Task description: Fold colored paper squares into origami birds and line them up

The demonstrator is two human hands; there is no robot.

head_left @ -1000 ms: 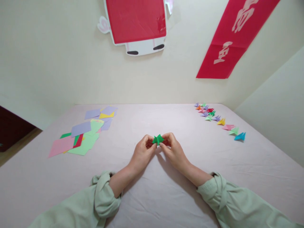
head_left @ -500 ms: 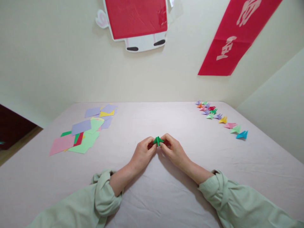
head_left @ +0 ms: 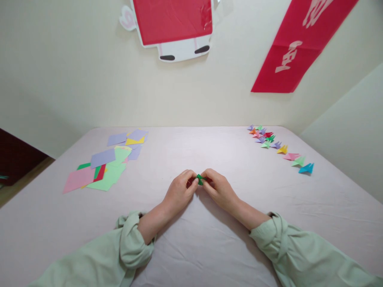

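A small folded piece of green paper [head_left: 200, 180] is pinched between my two hands, above the middle of the table. My left hand [head_left: 181, 187] grips its left side between thumb and fingers. From the other side, my right hand [head_left: 219, 186] holds it the same way. The fingertips of both hands nearly meet and cover most of the paper, so its full shape is hidden. Both wrists come in low from the front, with pale green sleeves rolled back.
Loose coloured paper sheets [head_left: 103, 159] lie overlapping at the left of the pale tablecloth [head_left: 185, 243]. Several folded paper figures [head_left: 291, 156] form a slanting row at the right. Behind the table rises a wall with a red banner [head_left: 287, 59] and a cartoon cutout [head_left: 176, 22].
Less of the green paper shows now; its spread points have been drawn in between my fingertips. My hands have come slightly closer together. The whole view has shifted a little.
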